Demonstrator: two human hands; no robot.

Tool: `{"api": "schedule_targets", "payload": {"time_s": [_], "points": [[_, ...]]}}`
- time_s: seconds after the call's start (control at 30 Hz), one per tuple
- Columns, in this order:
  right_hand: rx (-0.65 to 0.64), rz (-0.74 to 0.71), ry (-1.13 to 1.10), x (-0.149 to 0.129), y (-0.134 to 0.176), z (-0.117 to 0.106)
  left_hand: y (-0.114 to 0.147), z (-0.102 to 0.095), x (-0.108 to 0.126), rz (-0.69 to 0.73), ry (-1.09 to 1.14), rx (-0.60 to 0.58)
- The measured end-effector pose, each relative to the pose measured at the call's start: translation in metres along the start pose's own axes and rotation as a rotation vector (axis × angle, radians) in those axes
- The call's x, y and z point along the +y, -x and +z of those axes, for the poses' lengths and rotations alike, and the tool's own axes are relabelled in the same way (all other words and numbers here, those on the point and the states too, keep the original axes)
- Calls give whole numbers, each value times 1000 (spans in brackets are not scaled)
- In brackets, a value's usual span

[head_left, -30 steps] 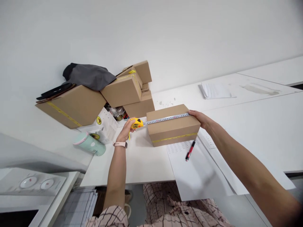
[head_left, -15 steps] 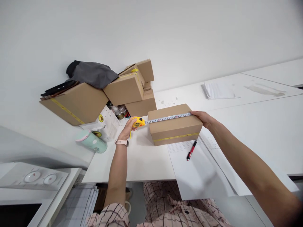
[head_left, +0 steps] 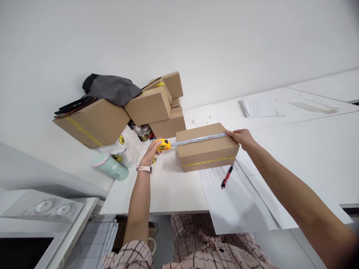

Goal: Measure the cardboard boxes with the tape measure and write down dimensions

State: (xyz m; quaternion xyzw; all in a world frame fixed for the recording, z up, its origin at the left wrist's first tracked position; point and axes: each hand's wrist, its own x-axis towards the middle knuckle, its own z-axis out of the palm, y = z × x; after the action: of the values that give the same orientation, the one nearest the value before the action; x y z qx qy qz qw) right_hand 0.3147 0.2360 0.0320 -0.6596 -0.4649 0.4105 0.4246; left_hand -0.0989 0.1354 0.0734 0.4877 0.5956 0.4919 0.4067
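Observation:
A closed cardboard box (head_left: 206, 152) with yellow tape along its near side lies on the white table. My left hand (head_left: 150, 154) is closed around a yellow tape measure (head_left: 164, 145), just left of the box and apart from it. The metal blade (head_left: 196, 140) runs out of the case and lies straight across the box top. At the top right edge of the box, my right hand (head_left: 242, 138) pinches the blade's end between thumb and fingers. A red and black pen (head_left: 227, 177) rests on printed papers (head_left: 238, 203) in front of the box.
Stacked cardboard boxes (head_left: 148, 106), a grey cloth (head_left: 112, 89) and a mint tumbler (head_left: 112, 167) stand on the left. A white appliance with dials (head_left: 43, 206) is at lower left. More papers (head_left: 259, 107) lie at the back right.
The knuckles of my right hand have risen slightly at the blade's end. My left hand, the tape measure and the box stay nearly in place; the view has shifted a little.

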Motion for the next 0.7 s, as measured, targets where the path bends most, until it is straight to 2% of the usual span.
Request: {"api": "schedule_targets", "payload": {"time_s": [0.1, 0.17, 0.23, 0.3, 0.37, 0.43, 0.5, 0.57, 0.63, 0.7], "points": [[15, -62, -25, -2, -5, -4, 18, -2, 12, 13, -4, -24], [17, -160, -89, -7, -7, -11, 43, 2, 19, 7, 6, -135], [7, -277, -144, -15, -7, -16, 78, 16, 19, -40, 19, -295], [-62, -351, -140, -26, -4, -15, 116, 45, 7, -117, 45, -473], [-190, -383, -61, -37, 0, -6, 148, 86, -11, -251, 282, -646], [-292, -415, 48, -50, 1, 12, 169, 132, -28, -292, 548, -721], [-320, -473, 165, -61, -4, 32, 175, 171, -35, -295, 705, -672], [-292, -525, 310, -69, -15, 51, 172, 198, -29, -299, 753, -598], [-251, -544, 472, -73, -28, 66, 163, 210, -17, -303, 726, -531], [-225, -544, 578, -73, -41, 77, 154, 213, -3, -302, 676, -481]]}}
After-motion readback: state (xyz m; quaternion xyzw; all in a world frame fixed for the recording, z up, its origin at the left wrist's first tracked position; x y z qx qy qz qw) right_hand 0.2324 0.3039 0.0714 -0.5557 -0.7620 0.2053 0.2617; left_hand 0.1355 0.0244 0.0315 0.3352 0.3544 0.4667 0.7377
